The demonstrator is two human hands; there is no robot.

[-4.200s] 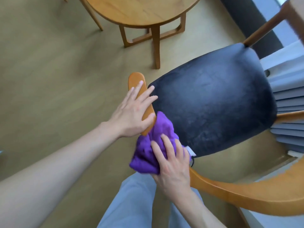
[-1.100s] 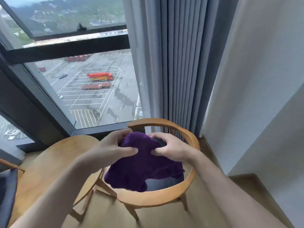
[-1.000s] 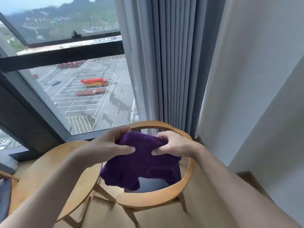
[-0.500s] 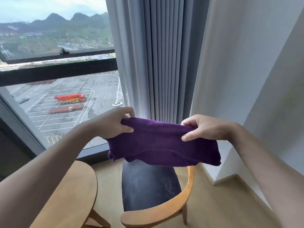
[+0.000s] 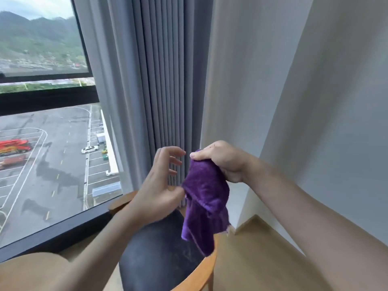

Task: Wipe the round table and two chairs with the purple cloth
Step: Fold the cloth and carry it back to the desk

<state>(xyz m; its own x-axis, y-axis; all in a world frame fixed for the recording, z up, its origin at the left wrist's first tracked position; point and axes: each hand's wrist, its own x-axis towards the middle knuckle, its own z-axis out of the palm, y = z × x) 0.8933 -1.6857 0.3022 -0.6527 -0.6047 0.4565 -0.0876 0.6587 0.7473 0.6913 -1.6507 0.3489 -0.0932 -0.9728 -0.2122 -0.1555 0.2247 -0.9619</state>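
- A room high up in a tall building, a flat or hotel room by the look of it; which one cannot be told.
- At the left of the frame, a large window [image 5: 42,127] overlooks a parking lot [image 5: 48,164] and hills.
- Grey pleated curtains [image 5: 159,85] hang at centre.
- Plain white walls [image 5: 304,101] at right, wood floor [image 5: 262,255] at lower right.
- A wooden chair [image 5: 159,255] with a dark seat at the bottom.

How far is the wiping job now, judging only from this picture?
Nothing visible proves any surface is wiped. In hand: the right hand grips the bunched purple cloth in the air above the dark seat of the chair; the left hand is open beside it. Left: no wiping contact now; the round table is not clearly visible.
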